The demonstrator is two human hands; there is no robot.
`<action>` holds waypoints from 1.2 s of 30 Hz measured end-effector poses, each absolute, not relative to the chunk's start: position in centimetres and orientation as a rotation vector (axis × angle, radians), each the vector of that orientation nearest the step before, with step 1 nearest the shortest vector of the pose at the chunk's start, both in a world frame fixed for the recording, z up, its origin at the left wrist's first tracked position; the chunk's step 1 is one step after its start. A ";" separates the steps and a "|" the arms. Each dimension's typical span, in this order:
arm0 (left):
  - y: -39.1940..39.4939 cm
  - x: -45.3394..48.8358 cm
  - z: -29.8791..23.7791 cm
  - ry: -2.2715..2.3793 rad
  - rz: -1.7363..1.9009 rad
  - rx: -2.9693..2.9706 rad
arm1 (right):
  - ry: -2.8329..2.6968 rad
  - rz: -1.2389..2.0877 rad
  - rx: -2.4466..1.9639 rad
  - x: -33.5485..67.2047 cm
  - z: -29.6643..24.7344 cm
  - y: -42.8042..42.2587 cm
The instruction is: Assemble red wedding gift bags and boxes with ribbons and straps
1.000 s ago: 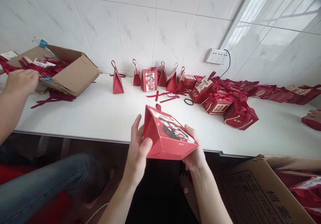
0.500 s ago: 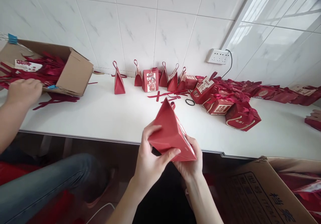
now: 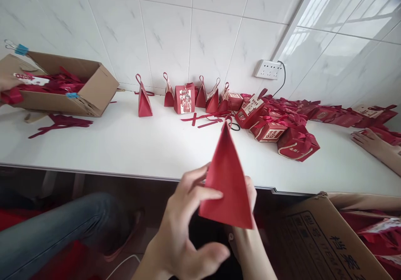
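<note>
A white-tiled wall [image 3: 194,33] backs a long white counter [image 3: 125,146], with a power socket [image 3: 268,69] at 1 o'clock. The red paper box [image 3: 228,184], folded to a tall point, is held in the air over the counter's near edge, at the middle of the view, tip up. The left hand [image 3: 184,230] is spread wide: two fingertips [image 3: 216,195] rest on the box's left face and the thumb stands clear below. The right hand [image 3: 251,193] is behind the box and carries it, so its grip is closed on the box, though most of its fingers are hidden.

At 10 o'clock an open cardboard box [image 3: 94,92] lies on its side, full of red ribbons [image 3: 59,83], with more ribbons [image 3: 59,122] spilled just in front. At 12 o'clock a row of small red boxes [image 3: 183,98] stands against the wall. At 2 o'clock finished boxes [image 3: 296,146] lie in a heap. Another person's hand [image 3: 371,142] rests on the counter at 3 o'clock. A printed carton [image 3: 326,242] sits at 4 o'clock below the counter, and a jeans-clad leg [image 3: 62,230] at 8 o'clock.
</note>
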State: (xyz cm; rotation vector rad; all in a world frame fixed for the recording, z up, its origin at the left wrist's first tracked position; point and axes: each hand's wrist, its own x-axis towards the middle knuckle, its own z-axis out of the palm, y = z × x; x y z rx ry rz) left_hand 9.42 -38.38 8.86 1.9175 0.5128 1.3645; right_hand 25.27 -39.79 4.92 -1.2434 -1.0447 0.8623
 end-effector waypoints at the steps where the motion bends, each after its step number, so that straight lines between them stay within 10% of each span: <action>1: -38.0 9.1 8.9 0.557 1.339 1.776 | -0.979 0.905 -1.194 25.3 5.4 -39.8; 36: -32.9 9.7 14.5 0.960 1.184 1.472 | -1.008 0.984 -1.164 23.9 9.6 -44.0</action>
